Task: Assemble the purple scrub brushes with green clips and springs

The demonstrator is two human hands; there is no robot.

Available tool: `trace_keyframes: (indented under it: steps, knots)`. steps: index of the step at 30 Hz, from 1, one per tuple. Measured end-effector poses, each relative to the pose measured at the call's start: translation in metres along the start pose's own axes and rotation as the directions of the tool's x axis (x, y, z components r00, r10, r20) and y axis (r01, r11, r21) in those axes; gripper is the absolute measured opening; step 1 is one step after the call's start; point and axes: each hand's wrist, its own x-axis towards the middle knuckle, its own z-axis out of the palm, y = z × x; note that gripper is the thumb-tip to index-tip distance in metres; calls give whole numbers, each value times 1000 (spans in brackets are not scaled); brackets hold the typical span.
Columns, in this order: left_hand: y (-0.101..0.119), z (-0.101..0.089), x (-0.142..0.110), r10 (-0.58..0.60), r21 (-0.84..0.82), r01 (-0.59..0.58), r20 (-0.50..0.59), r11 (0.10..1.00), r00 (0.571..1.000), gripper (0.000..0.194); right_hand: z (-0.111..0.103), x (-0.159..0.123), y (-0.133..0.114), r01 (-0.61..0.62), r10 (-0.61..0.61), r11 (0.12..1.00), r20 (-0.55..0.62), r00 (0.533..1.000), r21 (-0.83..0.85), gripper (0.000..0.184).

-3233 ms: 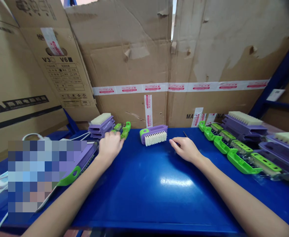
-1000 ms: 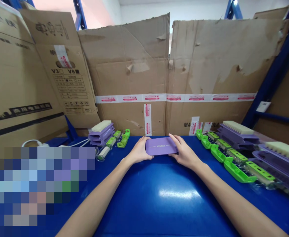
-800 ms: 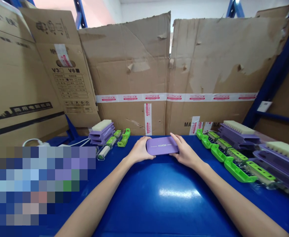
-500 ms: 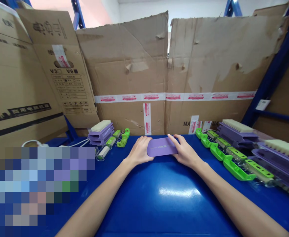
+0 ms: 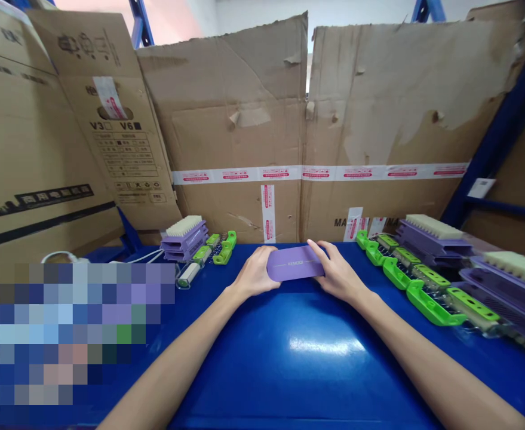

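Observation:
A purple rounded-corner casing (image 5: 295,263) with pale lettering on its upper face is held in both hands over the middle of the blue table. My left hand (image 5: 258,270) is closed around its left end, the thumb along the near edge. At the other end, my right hand (image 5: 336,272) grips it, with fingers over the far right corner and the thumb near the front edge. The casing's underside is hidden.
Purple casings with cream bristle-like tops (image 5: 184,230) stand at back left, beside green pieces (image 5: 225,248). More purple parts (image 5: 435,242) and a row of bright green parts (image 5: 435,304) line the right. Cardboard panels (image 5: 239,137) wall the back of the blue table (image 5: 262,364).
The purple casing has turned slightly in my hands, and its lettering now faces me a little more. Both hands keep their hold, and the camera view has shifted a little.

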Motion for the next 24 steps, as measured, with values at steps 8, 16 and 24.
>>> trace_keyframes:
  steps: [8, 16, 24]
  knots:
    - [2, 2, 0, 55, 111, -53, -9, 992, 998, 54, 3, 2, 1, 30, -31, 999, -41, 999, -32, 82]
    - [-12, -1, -2, 35, 135, -37, 13, 990, 999, 72, -21, 6, 10, -146, 160, 984, -144, 977, 107, 61]
    - [-13, 1, -7, -48, -78, 57, 116, 995, 992, 79, -12, -10, 35, -607, 665, 744, 220, 714, -281, 41]
